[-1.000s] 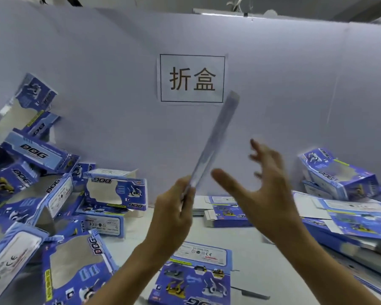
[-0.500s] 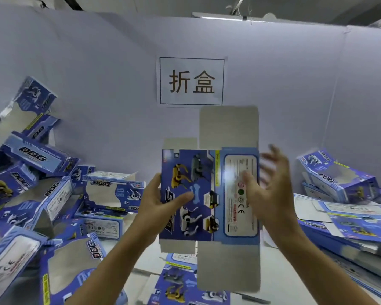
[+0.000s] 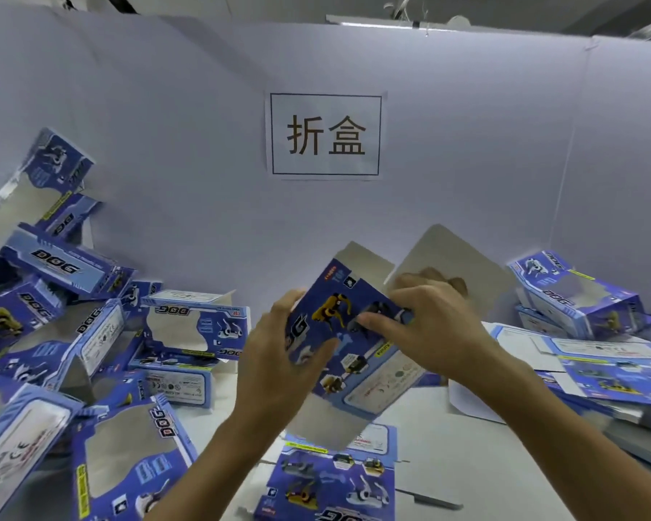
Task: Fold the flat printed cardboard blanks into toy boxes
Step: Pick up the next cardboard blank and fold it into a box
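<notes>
You hold one printed blank (image 3: 348, 355) tilted in mid-air above the surface (image 3: 463, 460), just in front of you. Your left hand (image 3: 279, 364) curls round its left edge, thumb on the printed face. Your right hand (image 3: 427, 325) pinches its upper right part, fingers wrapped behind a grey flap. One more flat blank (image 3: 333, 483) lies near you below it. Folded boxes (image 3: 72, 355) pile at left, too jumbled to count; two or three more boxes (image 3: 575, 295) sit far right above a stack of blanks (image 3: 613, 366).
</notes>
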